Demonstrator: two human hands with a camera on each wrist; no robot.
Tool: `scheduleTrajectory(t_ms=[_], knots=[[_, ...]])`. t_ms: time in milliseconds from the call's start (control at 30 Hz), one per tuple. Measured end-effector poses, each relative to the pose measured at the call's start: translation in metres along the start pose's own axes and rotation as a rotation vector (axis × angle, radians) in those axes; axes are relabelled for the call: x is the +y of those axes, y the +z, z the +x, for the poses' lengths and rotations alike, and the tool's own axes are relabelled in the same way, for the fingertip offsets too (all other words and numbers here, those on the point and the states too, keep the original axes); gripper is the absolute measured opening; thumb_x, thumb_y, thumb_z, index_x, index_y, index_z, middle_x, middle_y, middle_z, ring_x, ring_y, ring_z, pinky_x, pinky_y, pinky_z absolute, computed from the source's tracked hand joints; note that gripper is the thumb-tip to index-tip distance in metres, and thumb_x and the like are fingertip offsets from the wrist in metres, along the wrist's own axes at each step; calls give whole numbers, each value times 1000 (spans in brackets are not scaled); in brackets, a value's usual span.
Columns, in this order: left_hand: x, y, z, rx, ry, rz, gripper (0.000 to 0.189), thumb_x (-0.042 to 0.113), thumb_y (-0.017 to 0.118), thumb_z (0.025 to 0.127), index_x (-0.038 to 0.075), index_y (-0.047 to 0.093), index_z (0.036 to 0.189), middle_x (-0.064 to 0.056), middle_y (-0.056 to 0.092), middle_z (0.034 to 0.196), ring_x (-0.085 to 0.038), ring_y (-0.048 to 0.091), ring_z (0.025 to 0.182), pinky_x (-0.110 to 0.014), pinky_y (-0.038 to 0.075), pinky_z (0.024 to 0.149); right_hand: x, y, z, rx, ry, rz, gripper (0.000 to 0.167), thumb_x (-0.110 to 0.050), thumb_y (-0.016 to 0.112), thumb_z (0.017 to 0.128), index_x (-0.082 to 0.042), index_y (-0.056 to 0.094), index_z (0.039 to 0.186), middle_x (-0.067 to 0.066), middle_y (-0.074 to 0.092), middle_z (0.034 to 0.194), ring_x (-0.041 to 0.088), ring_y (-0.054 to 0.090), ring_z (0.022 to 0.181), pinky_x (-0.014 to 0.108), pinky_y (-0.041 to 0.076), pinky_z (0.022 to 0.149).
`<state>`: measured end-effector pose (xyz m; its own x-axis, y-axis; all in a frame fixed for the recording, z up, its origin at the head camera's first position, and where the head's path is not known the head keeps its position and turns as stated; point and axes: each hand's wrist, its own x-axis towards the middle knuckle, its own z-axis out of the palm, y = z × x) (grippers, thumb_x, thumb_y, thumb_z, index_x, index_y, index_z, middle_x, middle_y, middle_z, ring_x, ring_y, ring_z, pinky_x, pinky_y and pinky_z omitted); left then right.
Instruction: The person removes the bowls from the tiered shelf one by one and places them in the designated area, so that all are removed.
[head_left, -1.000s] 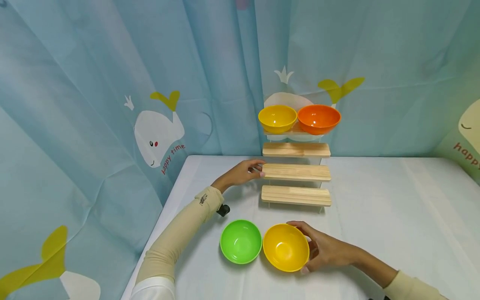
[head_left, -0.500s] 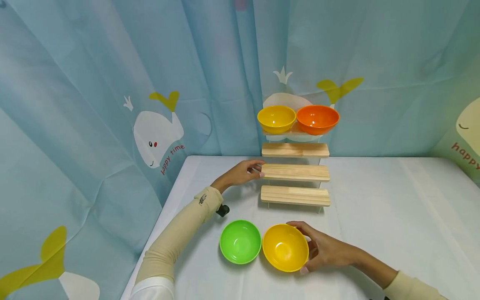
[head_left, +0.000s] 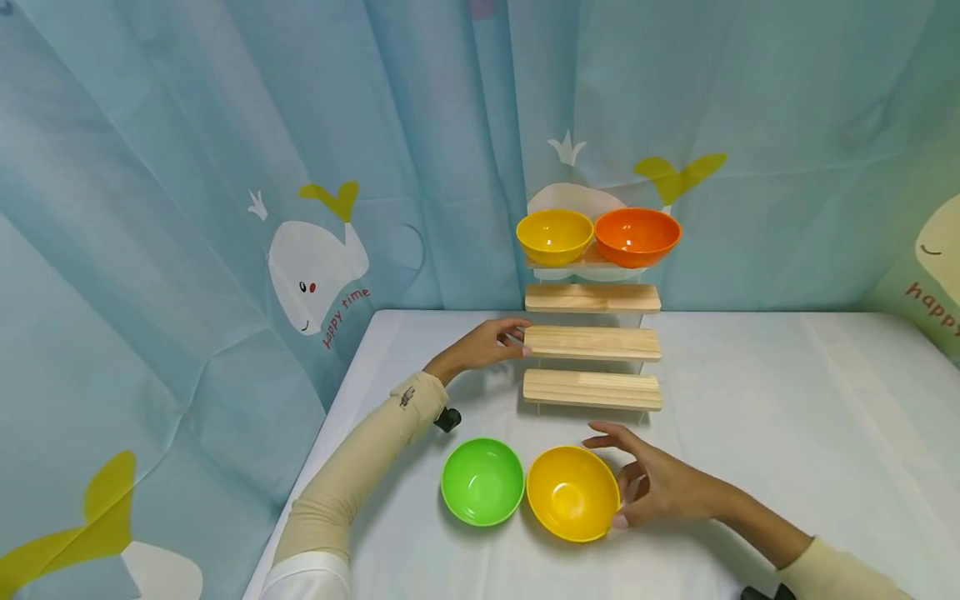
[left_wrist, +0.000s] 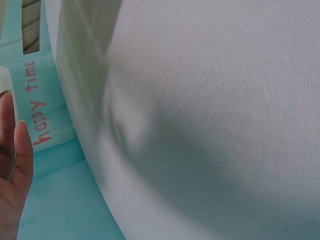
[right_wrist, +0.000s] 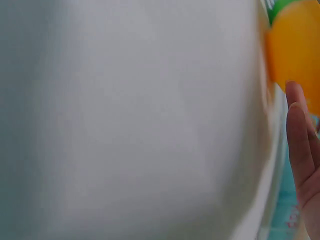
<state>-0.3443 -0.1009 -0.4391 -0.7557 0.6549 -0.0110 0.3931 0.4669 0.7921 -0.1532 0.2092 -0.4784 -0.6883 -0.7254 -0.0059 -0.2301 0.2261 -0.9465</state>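
In the head view, my left hand [head_left: 483, 344] holds the left end of a light wooden shelf [head_left: 592, 342] on a stepped display rack, thumb at its front corner. My right hand [head_left: 667, 483] is spread beside a yellow bowl [head_left: 573, 493] on the table. Its index finger is raised off the rim, and the thumb is at the bowl's right side; contact is hard to tell. A green bowl [head_left: 482, 482] stands just left of the yellow one. Part of the right hand [right_wrist: 306, 150] shows in the right wrist view, near the yellow bowl [right_wrist: 297, 47].
Another yellow bowl [head_left: 554, 237] and an orange bowl [head_left: 637, 237] sit side by side on the top shelf. Below are more wooden shelves [head_left: 592, 389]. A blue curtain [head_left: 450, 167] hangs behind the white-covered table [head_left: 780, 400].
My right hand's fingers have lifted off the yellow bowl's far rim and spread, and the hand has shifted slightly right. The left hand and the bowls stay where they were.
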Motion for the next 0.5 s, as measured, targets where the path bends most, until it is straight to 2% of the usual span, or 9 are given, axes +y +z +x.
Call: scheduleTrajectory(t_ms=[133, 267, 400, 500], knots=[[0, 0, 1, -2, 2, -10, 57, 27, 68, 98, 11, 49, 149, -13, 59, 135, -24, 65, 112, -30, 55, 94, -8, -18, -1, 52, -62, -34, 102, -5, 80, 84, -11, 13, 160, 35, 28, 151, 23, 70, 79, 35, 60, 68], [1, 0, 1, -3, -1, -10, 57, 27, 68, 98, 12, 49, 149, -12, 59, 134, -23, 65, 112, -31, 55, 94, -20, -39, -3, 132, -104, -107, 98, -3, 78, 86, -9, 15, 160, 29, 34, 149, 21, 71, 80, 33, 60, 66], [0, 0, 1, -1, 0, -9, 57, 27, 68, 97, 12, 49, 149, -12, 59, 134, -23, 65, 112, -31, 55, 94, -36, -64, -5, 200, -165, -192, 92, 5, 74, 87, -5, 17, 159, 4, 43, 149, 16, 71, 80, 31, 60, 67], [-1, 0, 1, -3, 1, -11, 57, 27, 68, 98, 11, 49, 149, -13, 59, 135, -24, 64, 113, -31, 54, 95, -50, -82, -6, 251, -180, -240, 91, 10, 71, 86, -7, 19, 159, -13, 44, 147, 12, 70, 81, 29, 60, 68]])
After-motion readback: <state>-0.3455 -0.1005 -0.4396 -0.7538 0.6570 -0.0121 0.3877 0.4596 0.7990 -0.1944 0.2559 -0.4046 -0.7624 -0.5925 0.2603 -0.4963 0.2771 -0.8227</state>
